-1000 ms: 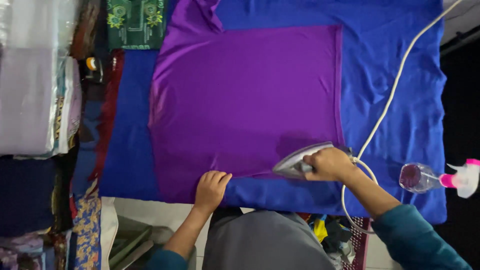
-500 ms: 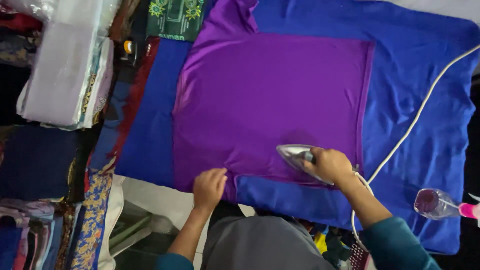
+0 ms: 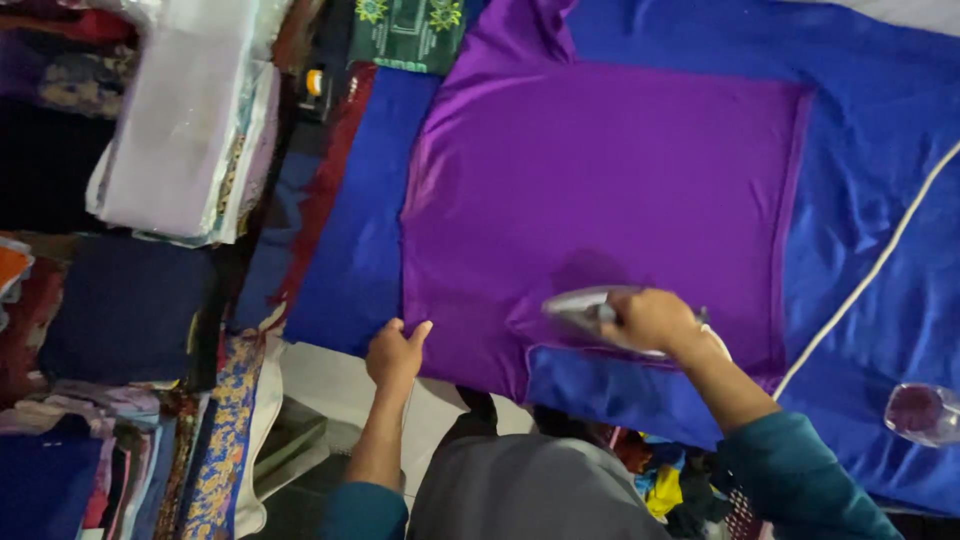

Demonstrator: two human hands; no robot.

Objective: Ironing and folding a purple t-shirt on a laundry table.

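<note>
Here, in the head view, a purple garment (image 3: 600,200) lies spread flat on a blue cloth (image 3: 880,120) that covers the work surface. The right hand (image 3: 655,320) is closed around the handle of an iron (image 3: 585,308), which rests on the garment's near part, just above the hem; the iron looks blurred, so its exact outline is hard to tell. The left hand (image 3: 395,355) lies at the garment's near left corner, fingers loosely curled and pressing on the fabric edge, with nothing gripped that can be seen. A white cord (image 3: 870,275) runs across the blue cloth to the right of the garment, from the far right edge down toward the iron. Further right of the garment, at the frame edge, sits a clear spray bottle (image 3: 922,412). Well to the left of the garment, a stack of folded fabrics (image 3: 180,140) is piled, pale on top.
</note>
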